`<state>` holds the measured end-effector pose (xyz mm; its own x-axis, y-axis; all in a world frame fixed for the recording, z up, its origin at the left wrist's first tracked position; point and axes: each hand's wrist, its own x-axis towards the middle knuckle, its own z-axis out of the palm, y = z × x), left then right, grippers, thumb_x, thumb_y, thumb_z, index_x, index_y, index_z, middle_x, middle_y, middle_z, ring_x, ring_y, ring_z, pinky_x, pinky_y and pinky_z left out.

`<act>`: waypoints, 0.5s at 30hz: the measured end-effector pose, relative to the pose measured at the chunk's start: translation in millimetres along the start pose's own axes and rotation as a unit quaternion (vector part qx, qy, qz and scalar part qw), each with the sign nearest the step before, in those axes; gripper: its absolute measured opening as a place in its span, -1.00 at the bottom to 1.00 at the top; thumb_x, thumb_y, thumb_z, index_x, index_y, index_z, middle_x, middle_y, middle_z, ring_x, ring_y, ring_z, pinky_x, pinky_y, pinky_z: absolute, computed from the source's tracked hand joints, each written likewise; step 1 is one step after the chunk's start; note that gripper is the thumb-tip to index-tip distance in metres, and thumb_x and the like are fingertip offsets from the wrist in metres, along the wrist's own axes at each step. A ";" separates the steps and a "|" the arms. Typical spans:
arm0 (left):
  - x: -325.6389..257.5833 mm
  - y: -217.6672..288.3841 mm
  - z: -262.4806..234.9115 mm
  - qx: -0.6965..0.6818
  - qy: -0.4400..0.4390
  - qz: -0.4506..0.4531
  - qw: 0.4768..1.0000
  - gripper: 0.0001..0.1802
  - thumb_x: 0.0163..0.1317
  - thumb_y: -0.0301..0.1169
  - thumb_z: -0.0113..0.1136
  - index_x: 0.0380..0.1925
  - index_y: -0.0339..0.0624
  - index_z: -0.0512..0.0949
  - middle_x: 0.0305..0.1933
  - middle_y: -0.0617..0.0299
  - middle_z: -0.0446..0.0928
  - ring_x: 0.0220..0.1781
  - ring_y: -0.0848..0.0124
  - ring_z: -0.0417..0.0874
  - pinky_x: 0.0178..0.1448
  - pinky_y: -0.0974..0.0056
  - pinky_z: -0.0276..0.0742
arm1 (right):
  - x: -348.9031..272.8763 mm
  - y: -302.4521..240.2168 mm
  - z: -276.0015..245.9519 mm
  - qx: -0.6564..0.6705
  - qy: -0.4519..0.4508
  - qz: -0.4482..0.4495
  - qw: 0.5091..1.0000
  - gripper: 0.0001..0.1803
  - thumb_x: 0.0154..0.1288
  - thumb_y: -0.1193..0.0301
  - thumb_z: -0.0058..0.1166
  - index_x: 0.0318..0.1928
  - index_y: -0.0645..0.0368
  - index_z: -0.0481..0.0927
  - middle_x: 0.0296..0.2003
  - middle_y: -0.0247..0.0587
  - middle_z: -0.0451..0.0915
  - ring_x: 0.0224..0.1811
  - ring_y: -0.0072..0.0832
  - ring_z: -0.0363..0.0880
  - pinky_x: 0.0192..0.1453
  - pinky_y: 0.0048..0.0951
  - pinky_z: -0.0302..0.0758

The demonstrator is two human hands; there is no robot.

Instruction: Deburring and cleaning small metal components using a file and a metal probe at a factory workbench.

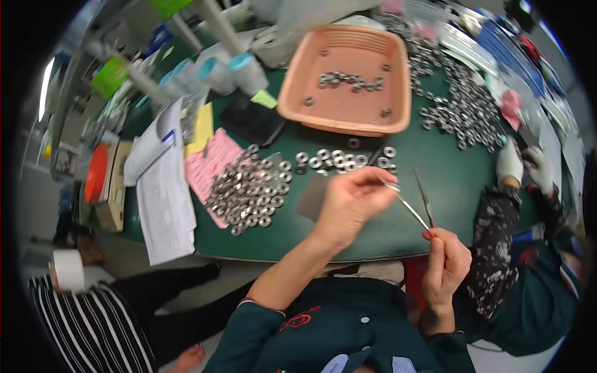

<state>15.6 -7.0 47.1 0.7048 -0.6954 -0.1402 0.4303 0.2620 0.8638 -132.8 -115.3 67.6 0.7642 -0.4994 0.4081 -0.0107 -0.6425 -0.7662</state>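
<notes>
My left hand [348, 208] is raised over the table, thumb and fingers pinched on a small shiny metal ring [390, 184], partly hidden by the fingertips. My right hand [448, 261] grips what look like tweezers [413, 210], two long thin metal prongs spread in a V with red near the fingers. One prong's tip reaches to the ring. Just beyond my left hand several metal rings [337, 155] stand in loose rows. A bigger heap of rings [242, 189] covers part of a pink paper [211, 166] to the left.
A peach plastic basket [346, 124] holding a few rings stands at the back. Many more rings [460, 105] are piled at the far right. Paper sheets [163, 211] and a black pouch [252, 121] lie left. At right, a co-worker's gloved hands [511, 163] are on the table.
</notes>
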 end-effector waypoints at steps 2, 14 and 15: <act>18.1 4.5 -19.1 -0.086 0.076 0.060 0.992 -0.75 0.08 -0.53 0.10 -0.19 -0.30 0.46 -0.30 0.20 0.49 -0.35 0.54 0.48 -0.19 0.50 0.41 | -12.0 10.4 -12.7 0.053 0.075 0.033 0.995 -0.90 0.14 0.62 -0.12 -0.41 0.36 0.49 -0.59 -0.15 0.53 -0.62 -0.40 0.46 -0.49 -0.54 0.34; 21.4 -22.4 -12.3 -0.165 -0.061 0.019 0.984 -0.69 0.19 -0.59 0.02 -0.03 -0.26 0.40 -0.02 0.03 0.46 -0.07 0.37 0.52 0.06 0.38 0.45 | -11.2 29.4 -11.7 0.001 0.071 -0.060 0.996 -0.94 0.04 0.63 0.05 -0.41 0.28 0.51 -0.73 -0.30 0.35 -0.76 -0.39 0.27 -0.63 -0.43 0.15; 21.3 -22.0 -12.3 -0.164 -0.063 0.017 0.984 -0.69 0.19 -0.59 0.02 -0.03 -0.26 0.40 -0.02 0.03 0.46 -0.07 0.37 0.52 0.06 0.38 0.45 | -11.5 29.8 -10.3 0.000 0.074 -0.059 0.996 -0.94 0.04 0.63 0.05 -0.41 0.28 0.51 -0.73 -0.30 0.35 -0.76 -0.39 0.27 -0.63 -0.43 0.15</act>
<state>28.0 -19.4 19.2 0.6551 -0.7547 -0.0342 0.5810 0.4743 0.6614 -148.5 -134.6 45.2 0.6574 -0.5004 0.5634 0.0736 -0.7015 -0.7089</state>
